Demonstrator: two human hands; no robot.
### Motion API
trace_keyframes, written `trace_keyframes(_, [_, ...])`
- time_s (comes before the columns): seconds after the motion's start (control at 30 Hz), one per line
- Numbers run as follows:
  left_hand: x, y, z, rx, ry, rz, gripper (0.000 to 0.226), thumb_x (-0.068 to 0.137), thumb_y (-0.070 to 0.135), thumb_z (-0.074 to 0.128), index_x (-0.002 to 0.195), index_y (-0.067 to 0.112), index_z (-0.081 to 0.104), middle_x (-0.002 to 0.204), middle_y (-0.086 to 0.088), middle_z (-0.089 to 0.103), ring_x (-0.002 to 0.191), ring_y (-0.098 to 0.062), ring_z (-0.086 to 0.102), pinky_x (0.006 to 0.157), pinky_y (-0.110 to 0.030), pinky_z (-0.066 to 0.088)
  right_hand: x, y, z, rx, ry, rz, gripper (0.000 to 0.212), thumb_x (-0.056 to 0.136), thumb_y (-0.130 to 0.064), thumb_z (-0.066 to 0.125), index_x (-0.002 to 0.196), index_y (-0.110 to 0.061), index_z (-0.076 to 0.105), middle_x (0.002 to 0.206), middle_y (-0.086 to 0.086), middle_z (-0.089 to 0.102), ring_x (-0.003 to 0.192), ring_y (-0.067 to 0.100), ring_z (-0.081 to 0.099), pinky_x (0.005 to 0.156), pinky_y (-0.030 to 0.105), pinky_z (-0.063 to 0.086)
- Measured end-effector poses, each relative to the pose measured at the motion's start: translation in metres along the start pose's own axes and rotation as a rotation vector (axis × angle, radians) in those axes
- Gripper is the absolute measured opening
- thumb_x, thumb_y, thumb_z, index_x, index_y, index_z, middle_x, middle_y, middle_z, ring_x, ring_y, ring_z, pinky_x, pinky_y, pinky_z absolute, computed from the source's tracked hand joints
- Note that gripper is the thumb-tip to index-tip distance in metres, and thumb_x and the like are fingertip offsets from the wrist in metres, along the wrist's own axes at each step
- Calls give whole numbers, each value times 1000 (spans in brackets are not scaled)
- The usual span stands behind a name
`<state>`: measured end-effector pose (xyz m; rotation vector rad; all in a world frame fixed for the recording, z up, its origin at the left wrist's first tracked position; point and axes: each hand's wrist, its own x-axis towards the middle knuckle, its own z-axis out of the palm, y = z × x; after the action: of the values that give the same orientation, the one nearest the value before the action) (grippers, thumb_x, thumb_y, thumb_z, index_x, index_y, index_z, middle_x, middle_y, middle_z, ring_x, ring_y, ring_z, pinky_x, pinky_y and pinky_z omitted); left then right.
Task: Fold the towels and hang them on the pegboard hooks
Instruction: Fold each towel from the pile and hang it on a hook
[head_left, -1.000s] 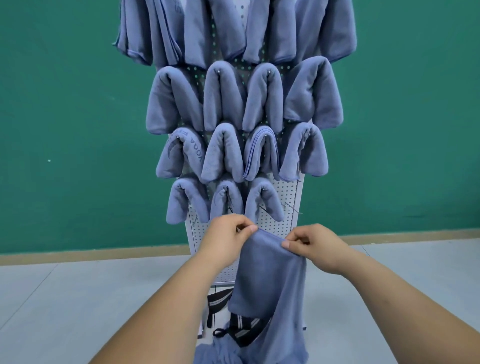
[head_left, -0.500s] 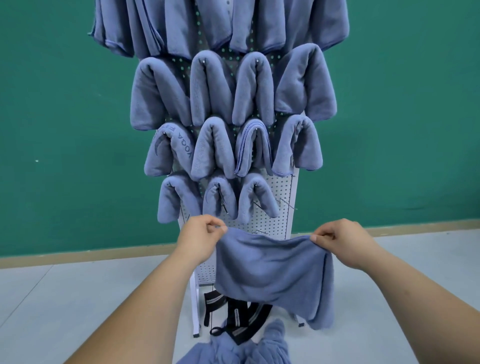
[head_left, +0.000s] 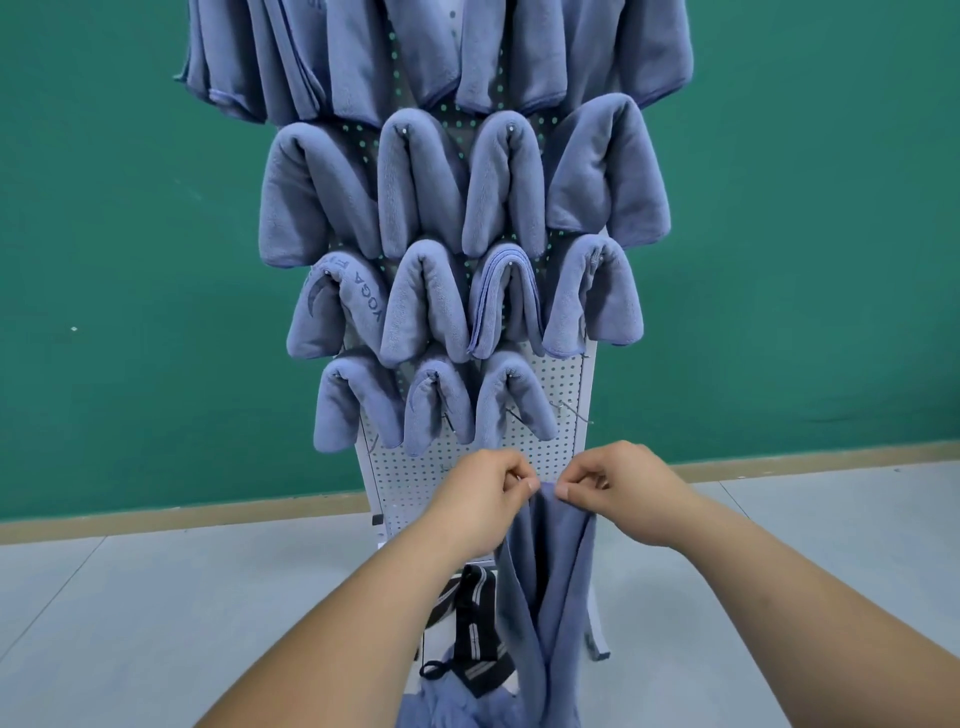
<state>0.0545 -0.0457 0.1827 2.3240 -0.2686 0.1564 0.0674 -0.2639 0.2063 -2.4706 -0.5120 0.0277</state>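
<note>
A white pegboard (head_left: 540, 447) stands upright against the green wall, with several folded blue towels (head_left: 431, 306) draped over its hooks in rows. A bare hook (head_left: 574, 410) sticks out at the lower right of the board. My left hand (head_left: 480, 496) and my right hand (head_left: 621, 486) are close together in front of the board's lower part. Each pinches the top edge of a blue towel (head_left: 550, 587) that hangs down folded lengthwise between them.
More blue towels (head_left: 441, 706) lie piled at the pegboard's foot beside a black bag with striped straps (head_left: 470, 639). Grey floor spreads left and right of the stand. A tan baseboard (head_left: 810, 457) runs along the wall.
My hands spread the towel wide half a second ago, then came together again. The towel now hangs as a narrow folded strip.
</note>
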Motion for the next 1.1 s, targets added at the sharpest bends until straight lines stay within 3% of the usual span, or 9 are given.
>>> trace_keyframes(0.1, [4, -8, -12, 132, 125, -49, 15, 99, 32, 63, 84, 31, 64, 68, 11, 64, 67, -13, 61, 71, -34, 55, -2, 7, -5, 9, -36, 42, 13, 92, -39, 77, 83, -30, 76, 77, -8, 75, 67, 8, 62, 71, 28, 54])
trace_keyframes(0.2, [5, -23, -27, 219, 236, -130, 15, 99, 35, 61, 84, 33, 63, 70, 9, 66, 71, -19, 64, 71, -38, 57, -4, 18, -12, -63, 13, 79, 13, 95, -39, 73, 85, -31, 77, 79, -8, 75, 76, 14, 66, 67, 23, 50])
trace_keyframes(0.33, [-4, -20, -26, 164, 86, -76, 5, 100, 33, 65, 96, 35, 67, 64, 8, 61, 64, -8, 58, 64, -28, 49, -4, 21, -11, -105, 56, 96, 14, 95, -38, 72, 85, -31, 77, 77, -9, 74, 76, 13, 65, 66, 22, 48])
trace_keyframes(0.47, [-6, -8, -4, 47, -45, 8, 23, 99, 34, 67, 121, 41, 66, 69, 8, 62, 64, -6, 57, 69, -25, 47, 1, 5, 2, -111, 32, 9, 14, 94, -43, 72, 85, -32, 76, 74, -8, 72, 70, 7, 61, 63, 19, 45])
trace_keyframes(0.6, [-4, 0, 7, 51, -62, 11, 5, 99, 33, 66, 100, 32, 71, 64, 10, 58, 58, -5, 49, 61, -29, 44, 7, -9, 13, -103, 26, -46, 15, 93, -48, 70, 90, -34, 77, 77, -6, 73, 75, 9, 63, 71, 28, 52])
trace_keyframes(0.9, [3, -23, -28, 138, 190, -139, 13, 98, 31, 68, 86, 27, 70, 61, 13, 58, 63, -6, 55, 62, -26, 40, -1, 18, -14, -131, 94, 108, 11, 94, -40, 74, 83, -37, 74, 79, -11, 74, 80, 9, 67, 71, 26, 52])
trace_keyframes(1.03, [3, -37, -39, 186, 273, -233, 18, 98, 33, 67, 80, 29, 67, 63, 11, 63, 70, -15, 62, 64, -29, 48, -8, 34, -26, -104, 152, 185, 14, 94, -37, 75, 80, -41, 72, 79, -19, 72, 81, -3, 63, 65, 19, 46])
trace_keyframes(1.1, [3, -41, -40, 205, 287, -261, 21, 98, 34, 67, 78, 30, 64, 68, 11, 66, 74, -18, 64, 68, -32, 53, -9, 39, -27, -95, 162, 199, 17, 93, -35, 76, 78, -39, 73, 78, -18, 73, 80, -1, 65, 66, 21, 48])
